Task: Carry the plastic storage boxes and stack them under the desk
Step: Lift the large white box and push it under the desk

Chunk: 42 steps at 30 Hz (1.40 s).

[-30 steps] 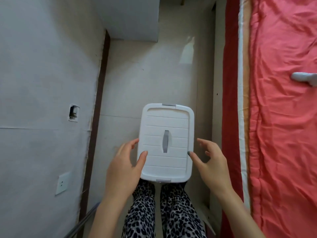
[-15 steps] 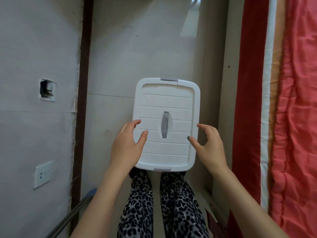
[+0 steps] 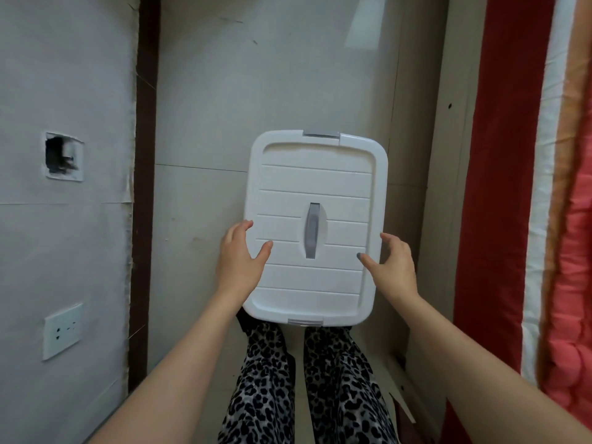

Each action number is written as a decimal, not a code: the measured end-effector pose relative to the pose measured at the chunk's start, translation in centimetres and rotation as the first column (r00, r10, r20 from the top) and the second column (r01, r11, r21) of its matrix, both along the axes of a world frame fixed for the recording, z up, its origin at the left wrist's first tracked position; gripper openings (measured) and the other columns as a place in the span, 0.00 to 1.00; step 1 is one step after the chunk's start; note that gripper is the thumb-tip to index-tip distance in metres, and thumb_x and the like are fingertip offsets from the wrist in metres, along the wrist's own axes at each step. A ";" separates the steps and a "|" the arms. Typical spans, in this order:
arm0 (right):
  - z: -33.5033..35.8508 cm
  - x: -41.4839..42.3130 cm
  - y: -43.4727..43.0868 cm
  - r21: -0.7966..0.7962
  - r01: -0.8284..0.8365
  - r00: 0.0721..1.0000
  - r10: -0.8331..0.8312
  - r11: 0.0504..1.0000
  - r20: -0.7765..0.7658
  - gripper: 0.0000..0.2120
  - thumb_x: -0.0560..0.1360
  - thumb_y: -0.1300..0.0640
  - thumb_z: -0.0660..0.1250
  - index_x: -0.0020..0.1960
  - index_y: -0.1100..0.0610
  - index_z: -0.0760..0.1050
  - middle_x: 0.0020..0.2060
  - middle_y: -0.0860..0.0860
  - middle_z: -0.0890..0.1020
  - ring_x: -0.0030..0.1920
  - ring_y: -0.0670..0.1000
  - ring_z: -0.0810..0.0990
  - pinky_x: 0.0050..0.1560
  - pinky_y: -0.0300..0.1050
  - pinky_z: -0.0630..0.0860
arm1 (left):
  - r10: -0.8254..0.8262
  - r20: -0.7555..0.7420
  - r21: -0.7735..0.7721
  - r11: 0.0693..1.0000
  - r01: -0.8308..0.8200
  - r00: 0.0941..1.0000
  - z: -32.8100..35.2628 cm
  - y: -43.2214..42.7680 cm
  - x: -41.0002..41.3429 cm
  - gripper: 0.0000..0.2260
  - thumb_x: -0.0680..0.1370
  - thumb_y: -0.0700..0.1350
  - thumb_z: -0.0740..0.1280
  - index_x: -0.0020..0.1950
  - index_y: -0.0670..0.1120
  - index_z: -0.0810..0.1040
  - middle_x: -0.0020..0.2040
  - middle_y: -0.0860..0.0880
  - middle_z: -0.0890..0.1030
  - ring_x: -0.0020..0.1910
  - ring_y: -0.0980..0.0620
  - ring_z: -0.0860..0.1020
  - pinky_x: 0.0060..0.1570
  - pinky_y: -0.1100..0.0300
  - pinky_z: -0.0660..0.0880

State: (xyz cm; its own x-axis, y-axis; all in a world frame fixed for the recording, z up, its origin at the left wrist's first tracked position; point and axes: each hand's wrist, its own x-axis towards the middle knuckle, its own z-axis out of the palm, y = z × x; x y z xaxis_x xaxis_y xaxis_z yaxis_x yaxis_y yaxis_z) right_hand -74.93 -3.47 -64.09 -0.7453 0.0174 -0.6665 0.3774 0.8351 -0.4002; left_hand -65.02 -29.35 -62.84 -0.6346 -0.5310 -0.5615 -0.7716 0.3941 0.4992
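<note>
In the head view, a white plastic storage box [image 3: 315, 229] is sitting at the centre of the frame, lid up, its long side running from six to twelve o'clock; a grey carry handle [image 3: 312, 230] is lying flat in a recess in the middle of the lid, and grey latches are showing at the twelve and six o'clock ends. The left hand [image 3: 238, 259] is cupping the nine o'clock edge, thumb lying on the lid and fingers curling round the rim; the right hand [image 3: 392, 265] is doing the same at three o'clock — thumb on top, fingers wrapping the side. Both hands are spread and pressing inward on the box; whether it is lifted or resting on the floor [image 3: 262, 91], I cannot tell. Leopard-print legs [image 3: 307, 386] are standing at six o'clock; a wall socket [image 3: 62, 331] is at eight o'clock, a red bedcover [image 3: 570, 219] at three.

The step in hand looks like gripping the box for carrying; no desk is showing here, so the next move is probably calling for a level lift and a turn toward wherever the desk stands — keeping both sides squeezed evenly.
</note>
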 end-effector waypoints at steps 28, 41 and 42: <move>-12.2 -2.2 1.0 0.003 0.228 0.959 -0.225 0.974 0.172 0.43 0.62 0.47 0.80 0.68 0.57 0.61 0.61 0.53 0.73 0.59 0.56 0.75 0.59 0.52 0.74 | 0.194 0.234 0.052 0.976 -0.212 0.953 -14.4 -1.9 0.3 0.31 0.69 0.52 0.75 0.65 0.38 0.70 0.62 0.39 0.76 0.62 0.41 0.75 0.61 0.47 0.72; -4.4 -0.7 1.0 -0.018 0.194 0.971 -0.190 0.981 0.145 0.43 0.61 0.46 0.80 0.67 0.57 0.63 0.60 0.54 0.75 0.58 0.56 0.76 0.58 0.53 0.75 | 0.191 0.290 0.058 0.974 -0.217 0.938 -5.5 -2.2 3.0 0.32 0.69 0.53 0.76 0.64 0.36 0.70 0.63 0.38 0.76 0.61 0.40 0.75 0.61 0.47 0.73; -3.2 -0.5 1.0 -0.028 0.208 0.969 -0.202 0.978 0.141 0.43 0.60 0.46 0.81 0.67 0.57 0.64 0.59 0.54 0.75 0.57 0.55 0.76 0.57 0.52 0.75 | 0.183 0.293 0.044 0.978 -0.204 0.938 -4.1 -2.1 3.1 0.32 0.70 0.53 0.75 0.64 0.36 0.69 0.63 0.38 0.75 0.61 0.39 0.75 0.61 0.48 0.72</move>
